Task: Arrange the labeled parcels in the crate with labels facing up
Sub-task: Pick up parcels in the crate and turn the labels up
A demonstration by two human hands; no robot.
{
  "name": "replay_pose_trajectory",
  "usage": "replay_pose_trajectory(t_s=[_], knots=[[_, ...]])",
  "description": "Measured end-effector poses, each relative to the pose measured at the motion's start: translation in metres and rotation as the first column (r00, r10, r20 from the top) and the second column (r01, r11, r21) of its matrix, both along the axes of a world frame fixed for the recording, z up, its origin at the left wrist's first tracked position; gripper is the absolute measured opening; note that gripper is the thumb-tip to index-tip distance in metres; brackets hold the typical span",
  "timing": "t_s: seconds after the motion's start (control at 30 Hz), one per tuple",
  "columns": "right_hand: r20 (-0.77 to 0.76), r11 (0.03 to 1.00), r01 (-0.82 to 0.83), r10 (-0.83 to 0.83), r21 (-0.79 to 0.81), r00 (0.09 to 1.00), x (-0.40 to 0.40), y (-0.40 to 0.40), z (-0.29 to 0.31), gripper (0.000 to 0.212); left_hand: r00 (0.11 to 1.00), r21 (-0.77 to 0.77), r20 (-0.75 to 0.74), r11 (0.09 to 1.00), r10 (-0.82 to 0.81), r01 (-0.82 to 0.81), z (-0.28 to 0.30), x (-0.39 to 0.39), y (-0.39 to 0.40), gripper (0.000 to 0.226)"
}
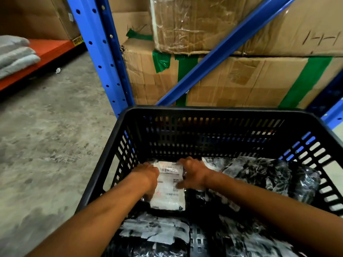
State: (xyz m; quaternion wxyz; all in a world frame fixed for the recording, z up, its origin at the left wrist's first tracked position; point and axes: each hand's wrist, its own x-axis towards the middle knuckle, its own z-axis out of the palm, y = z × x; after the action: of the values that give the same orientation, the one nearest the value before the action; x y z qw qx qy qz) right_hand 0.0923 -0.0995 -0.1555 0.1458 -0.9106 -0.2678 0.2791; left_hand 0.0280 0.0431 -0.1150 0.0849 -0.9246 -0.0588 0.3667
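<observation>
A black slatted plastic crate [209,115] fills the lower right of the head view. Inside it, at the far left, lies a black parcel with a white barcode label [169,186] facing up. My left hand [148,178] grips the parcel's left edge and my right hand [193,173] grips its right edge, both resting it on the crate floor. Other black plastic-wrapped parcels lie around: one at the far right [263,175], one at the near left with a torn white label [154,232], one at the near right [246,238].
The crate stands on a grey concrete floor [52,141]. Behind it rises a blue metal rack [100,52] holding stacked cardboard boxes [241,84] with green tape. At the far left an orange shelf [50,49] carries folded grey cloth [16,54].
</observation>
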Motion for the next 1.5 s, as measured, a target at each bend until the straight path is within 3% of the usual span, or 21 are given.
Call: replay_pose_trajectory(t_s=[0.07,0.13,0.2,0.27,0.4,0.47,0.57,0.67,0.8,0.93,1.07,1.13,1.2,1.27,1.33,1.4,1.5], knots=[[0.052,0.955,-0.229,0.243,-0.189,0.969,-0.021,-0.004,-0.001,0.103,0.993,0.052,-0.101,0.996,-0.063,0.069,-0.013,-0.003,-0.003,0.098],[0.122,0.88,-0.335,0.393,-0.337,0.911,-0.043,-0.004,-0.011,0.111,0.984,0.146,-0.131,0.98,-0.118,0.137,-0.028,-0.009,-0.006,0.113],[0.218,0.816,-0.375,0.502,-0.44,0.837,-0.051,-0.002,-0.021,0.109,0.978,0.214,-0.085,0.955,-0.192,0.206,-0.039,-0.011,-0.009,0.102],[0.256,0.811,-0.37,0.516,-0.453,0.817,-0.045,0.0,-0.026,0.105,0.959,0.257,-0.034,0.924,-0.282,0.281,-0.041,-0.007,-0.006,0.092],[0.267,0.819,-0.376,0.515,-0.433,0.814,-0.031,0.001,-0.024,0.104,0.939,0.262,-0.002,0.906,-0.344,0.332,-0.038,0.007,0.001,0.096],[0.197,0.817,-0.394,0.506,-0.422,0.839,-0.028,0.002,-0.014,0.099,0.946,0.227,-0.017,0.92,-0.323,0.318,-0.035,0.008,0.001,0.097],[0.043,0.896,-0.367,0.389,-0.251,0.92,-0.02,0.002,0.019,0.07,0.972,0.063,-0.114,0.975,-0.205,0.213,-0.016,0.01,0.002,0.104],[-0.069,0.915,-0.379,0.373,-0.135,0.925,-0.026,-0.003,0.051,0.043,0.943,-0.015,-0.236,0.971,-0.235,0.238,0.013,0.006,-0.001,0.08],[-0.265,0.862,-0.507,0.489,-0.001,0.831,-0.082,-0.02,0.077,0.06,0.881,-0.069,-0.361,0.951,-0.307,0.303,0.045,-0.017,-0.003,0.068],[-0.024,0.723,-0.691,0.691,-0.006,0.723,-0.114,-0.03,0.077,0.059,0.862,-0.222,-0.426,0.955,-0.274,0.194,0.062,-0.044,0.003,0.069],[-0.103,0.867,-0.457,0.482,0.198,0.87,-0.065,-0.032,0.081,0.041,0.923,-0.355,-0.339,0.933,-0.182,0.054,0.07,-0.054,0.006,0.071],[-0.142,0.924,-0.341,0.366,0.175,0.92,-0.045,-0.036,0.086,0.053,0.969,-0.288,-0.204,0.955,-0.14,0.077,0.074,-0.052,0.008,0.099],[-0.227,0.949,-0.303,0.314,0.082,0.922,-0.05,-0.038,0.074,0.075,0.981,-0.234,-0.133,0.967,-0.138,0.105,0.076,-0.049,0.009,0.11],[-0.266,0.96,-0.204,0.251,0.194,0.931,-0.066,-0.036,0.053,0.08,0.979,-0.214,-0.152,0.972,-0.134,0.1,0.078,-0.048,0.006,0.109],[-0.28,0.94,-0.061,0.161,0.334,0.946,-0.071,-0.035,0.046,0.068,0.982,-0.217,-0.14,0.972,-0.127,0.094,0.081,-0.047,0.003,0.101],[-0.323,0.931,0.023,0.103,0.365,0.941,-0.06,-0.041,0.06,0.056,0.995,-0.26,-0.053,0.963,-0.08,0.063,0.084,-0.045,0.007,0.089],[-0.295,0.938,0.077,0.027,0.337,0.955,-0.041,-0.06,0.078,0.048,0.984,-0.361,0.101,0.927,0.146,-0.101,0.079,-0.037,0.02,0.086]])
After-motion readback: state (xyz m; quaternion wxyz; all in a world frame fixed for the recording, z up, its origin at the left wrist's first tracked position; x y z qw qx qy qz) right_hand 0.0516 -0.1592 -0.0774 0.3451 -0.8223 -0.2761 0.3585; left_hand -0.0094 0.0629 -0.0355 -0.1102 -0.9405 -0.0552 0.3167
